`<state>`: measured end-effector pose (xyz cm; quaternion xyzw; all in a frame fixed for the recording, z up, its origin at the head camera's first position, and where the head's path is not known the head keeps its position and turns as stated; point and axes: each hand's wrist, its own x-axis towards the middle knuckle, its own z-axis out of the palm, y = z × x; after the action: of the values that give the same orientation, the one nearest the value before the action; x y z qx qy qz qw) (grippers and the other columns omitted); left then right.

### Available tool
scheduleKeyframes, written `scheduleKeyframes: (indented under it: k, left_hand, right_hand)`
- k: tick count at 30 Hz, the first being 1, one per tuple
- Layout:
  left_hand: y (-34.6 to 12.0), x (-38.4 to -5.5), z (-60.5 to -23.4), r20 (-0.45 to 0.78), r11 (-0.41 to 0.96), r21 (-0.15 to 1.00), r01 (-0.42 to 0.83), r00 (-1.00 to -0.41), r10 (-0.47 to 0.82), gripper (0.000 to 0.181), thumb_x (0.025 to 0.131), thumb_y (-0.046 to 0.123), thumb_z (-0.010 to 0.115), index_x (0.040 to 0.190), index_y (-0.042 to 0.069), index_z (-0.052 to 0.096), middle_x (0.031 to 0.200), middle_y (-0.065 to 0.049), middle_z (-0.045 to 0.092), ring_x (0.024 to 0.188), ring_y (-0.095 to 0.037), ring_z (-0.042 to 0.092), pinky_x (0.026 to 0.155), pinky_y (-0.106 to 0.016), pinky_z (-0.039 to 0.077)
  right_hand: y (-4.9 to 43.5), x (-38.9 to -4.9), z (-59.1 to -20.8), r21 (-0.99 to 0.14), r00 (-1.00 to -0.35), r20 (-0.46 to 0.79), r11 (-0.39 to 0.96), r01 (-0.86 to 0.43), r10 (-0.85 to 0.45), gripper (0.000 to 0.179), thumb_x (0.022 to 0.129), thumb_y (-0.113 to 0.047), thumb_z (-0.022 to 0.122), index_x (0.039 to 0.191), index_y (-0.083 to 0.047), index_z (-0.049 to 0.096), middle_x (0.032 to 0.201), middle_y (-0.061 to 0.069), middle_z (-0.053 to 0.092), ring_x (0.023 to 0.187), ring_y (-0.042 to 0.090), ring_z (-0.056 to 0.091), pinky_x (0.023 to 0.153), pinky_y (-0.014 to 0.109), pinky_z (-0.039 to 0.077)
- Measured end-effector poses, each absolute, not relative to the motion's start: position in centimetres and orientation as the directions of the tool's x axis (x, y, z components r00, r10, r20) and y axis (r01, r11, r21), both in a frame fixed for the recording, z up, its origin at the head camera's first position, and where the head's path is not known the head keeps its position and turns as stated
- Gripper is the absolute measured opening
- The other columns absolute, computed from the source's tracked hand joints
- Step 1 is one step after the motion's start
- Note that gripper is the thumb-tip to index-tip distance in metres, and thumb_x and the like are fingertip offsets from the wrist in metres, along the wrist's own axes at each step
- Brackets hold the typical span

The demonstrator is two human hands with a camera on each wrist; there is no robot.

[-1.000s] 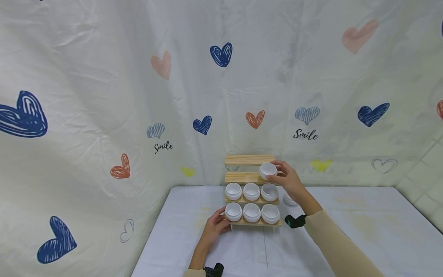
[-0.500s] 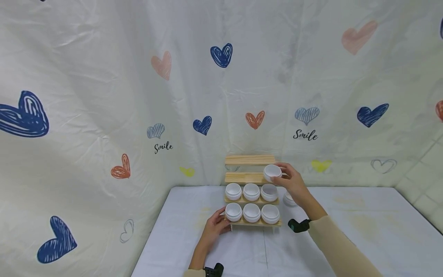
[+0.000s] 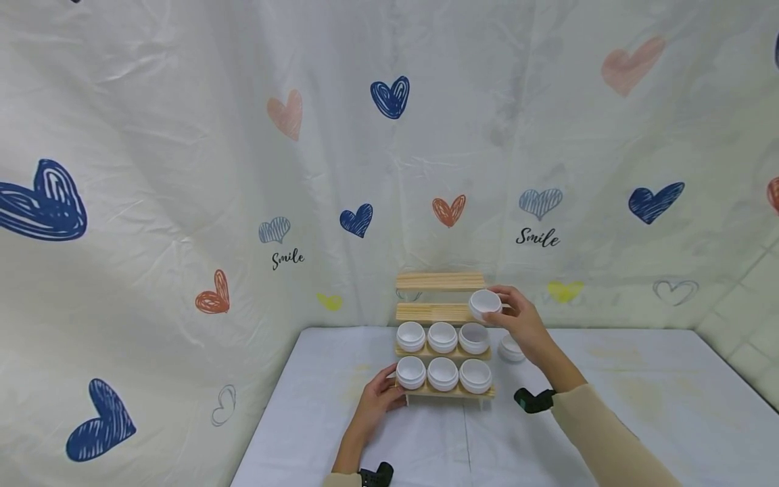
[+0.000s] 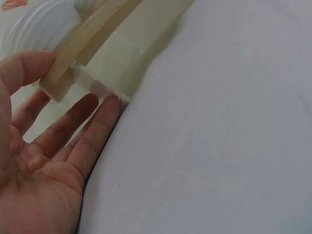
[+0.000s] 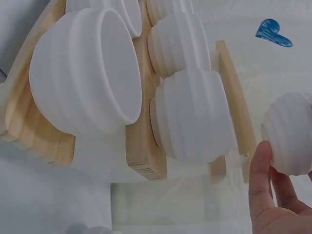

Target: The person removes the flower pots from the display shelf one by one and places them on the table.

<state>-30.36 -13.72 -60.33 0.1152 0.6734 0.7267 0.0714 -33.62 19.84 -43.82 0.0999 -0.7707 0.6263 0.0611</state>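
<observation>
A stepped wooden rack [image 3: 440, 281] with clear legs stands at the back of the table. Its two lower tiers carry small white ribbed pots [image 3: 442, 373], in rows of three. My left hand [image 3: 376, 399] holds the rack's lower left corner; in the left wrist view the thumb lies on the board's end [image 4: 61, 80] and two fingertips reach the clear leg [image 4: 97, 87]. My right hand [image 3: 520, 321] pinches another white pot [image 3: 485, 304] between thumb and fingers, at the right end of the third tier. In the right wrist view that pot [image 5: 290, 134] appears beyond the rack's edge.
One more white pot [image 3: 511, 348] stands on the table to the right of the rack, partly behind my right wrist. A white cloth [image 3: 608, 406] covers the table. Behind the rack hangs a pale curtain [image 3: 341, 162] printed with hearts.
My right hand has moved a little to the right with the white pot, from over the third tier to its right end. My left hand has stayed at the rack's corner.
</observation>
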Motion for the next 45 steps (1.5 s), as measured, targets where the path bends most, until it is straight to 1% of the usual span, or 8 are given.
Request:
scheduleKeyframes:
  k: [5, 9, 14, 18, 25, 35, 40, 45]
  left_hand:
    - [-13.7, -30.2, -60.3, 0.088, -0.092, 0.994, 0.066, -0.960, 0.267, 0.059, 0.099, 0.013, 0.066, 0.153, 0.007, 0.045, 0.129, -0.017, 0.066, 0.109, -0.015, 0.069, 0.093, -0.038, 0.061]
    - [-13.7, -30.2, -60.4, 0.079, -0.096, 0.994, 0.055, -0.960, 0.269, 0.058, 0.098, 0.012, 0.066, 0.152, 0.008, 0.046, 0.128, -0.015, 0.067, 0.107, -0.014, 0.069, 0.093, -0.037, 0.061]
    - [-13.7, -30.4, -60.4, 0.067, -0.098, 0.994, 0.042, -0.961, 0.268, 0.058, 0.098, 0.012, 0.066, 0.153, 0.010, 0.046, 0.127, -0.013, 0.067, 0.108, -0.015, 0.069, 0.093, -0.037, 0.061]
    - [-13.7, -30.4, -60.4, 0.076, -0.096, 0.994, 0.051, -0.960, 0.271, 0.059, 0.098, 0.013, 0.067, 0.153, 0.010, 0.046, 0.128, -0.014, 0.067, 0.109, -0.015, 0.069, 0.094, -0.038, 0.061]
    - [-13.8, -30.1, -60.2, 0.090, -0.092, 0.994, 0.067, -0.958, 0.273, 0.059, 0.098, 0.012, 0.067, 0.153, 0.005, 0.044, 0.129, -0.018, 0.066, 0.109, -0.015, 0.069, 0.093, -0.039, 0.061]
    - [-13.7, -30.1, -60.1, 0.081, -0.088, 0.994, 0.060, -0.961, 0.266, 0.059, 0.099, 0.011, 0.065, 0.153, 0.006, 0.044, 0.130, -0.018, 0.066, 0.107, -0.014, 0.068, 0.093, -0.038, 0.061]
    - [-13.7, -30.1, -60.1, 0.070, -0.092, 0.995, 0.047, -0.962, 0.264, 0.059, 0.098, 0.013, 0.067, 0.153, 0.008, 0.045, 0.129, -0.015, 0.067, 0.108, -0.014, 0.068, 0.093, -0.037, 0.061]
    - [-13.7, -30.1, -60.1, 0.061, -0.087, 0.995, 0.040, -0.964, 0.261, 0.058, 0.099, 0.014, 0.067, 0.153, 0.009, 0.046, 0.130, -0.015, 0.066, 0.109, -0.016, 0.068, 0.094, -0.038, 0.061]
  right_hand:
    - [20.1, -33.5, -44.0, -0.949, -0.973, 0.219, 0.216, -0.229, -0.068, 0.059, 0.093, -0.018, 0.075, 0.145, -0.008, 0.047, 0.128, 0.007, 0.056, 0.097, 0.009, 0.061, 0.085, 0.020, 0.053]
    - [20.4, -33.1, -44.0, -0.947, -0.979, 0.199, 0.248, -0.206, -0.054, 0.060, 0.094, -0.019, 0.075, 0.145, -0.009, 0.046, 0.133, 0.013, 0.054, 0.099, 0.011, 0.060, 0.085, 0.020, 0.053]
    - [20.8, -32.8, -44.3, -0.943, -0.983, 0.179, 0.275, -0.185, -0.046, 0.062, 0.095, -0.021, 0.074, 0.147, -0.008, 0.043, 0.137, 0.019, 0.051, 0.100, 0.013, 0.058, 0.086, 0.025, 0.053]
    - [21.3, -32.7, -44.7, -0.941, -0.984, 0.170, 0.289, -0.176, -0.045, 0.062, 0.095, -0.022, 0.074, 0.147, -0.009, 0.042, 0.136, 0.018, 0.051, 0.100, 0.014, 0.058, 0.087, 0.026, 0.053]
    - [22.1, -32.4, -45.3, -0.938, -0.986, 0.164, 0.305, -0.168, -0.038, 0.062, 0.096, -0.023, 0.072, 0.148, -0.009, 0.041, 0.137, 0.019, 0.051, 0.099, 0.013, 0.058, 0.084, 0.022, 0.054]
    - [23.3, -32.4, -46.3, -0.936, -0.987, 0.157, 0.315, -0.158, -0.027, 0.061, 0.098, -0.023, 0.070, 0.148, -0.007, 0.039, 0.138, 0.020, 0.049, 0.098, 0.012, 0.057, 0.083, 0.022, 0.053]
    - [23.9, -32.5, -46.9, -0.935, -0.990, 0.137, 0.330, -0.134, -0.012, 0.061, 0.099, -0.025, 0.068, 0.148, -0.006, 0.037, 0.137, 0.019, 0.049, 0.099, 0.009, 0.057, 0.083, 0.020, 0.052]
    - [24.4, -32.4, -47.5, -0.931, -0.994, 0.109, 0.352, -0.102, 0.000, 0.064, 0.100, -0.026, 0.067, 0.150, -0.005, 0.034, 0.136, 0.020, 0.049, 0.100, 0.008, 0.056, 0.084, 0.018, 0.052]
